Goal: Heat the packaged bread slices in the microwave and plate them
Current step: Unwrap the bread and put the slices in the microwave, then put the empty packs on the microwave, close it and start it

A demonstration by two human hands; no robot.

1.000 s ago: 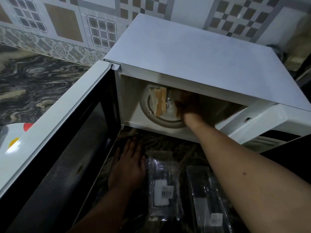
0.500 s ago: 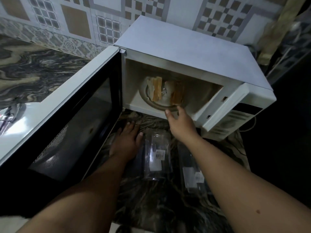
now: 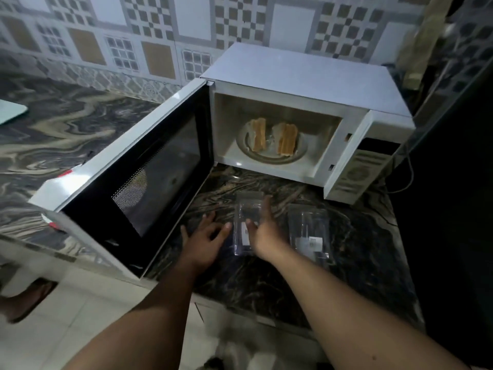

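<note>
The white microwave [image 3: 306, 76] stands on the dark marbled counter with its door [image 3: 138, 177] swung wide to the left. Two bread slices, one on the left [image 3: 258, 134] and one on the right [image 3: 286, 138], stand on edge on the glass turntable [image 3: 269, 158] inside. In front of the microwave lie two empty clear packages, one [image 3: 246, 209] partly under my right hand and another [image 3: 309, 231] to its right. My left hand [image 3: 205, 236] hovers open over the counter beside the door. My right hand [image 3: 262, 231] is open above the left package, fingers straight.
The counter's front edge [image 3: 240, 311] runs just below my forearms, with white floor tiles beneath. A power cord [image 3: 402, 180] trails right of the microwave. A foot in a sandal [image 3: 24, 300] shows at the lower left. A pale object [image 3: 12, 110] sits far left.
My right hand has come out of the microwave and back to the counter, leaving both slices on the turntable. My view has pulled back and up. My left hand lifted slightly.
</note>
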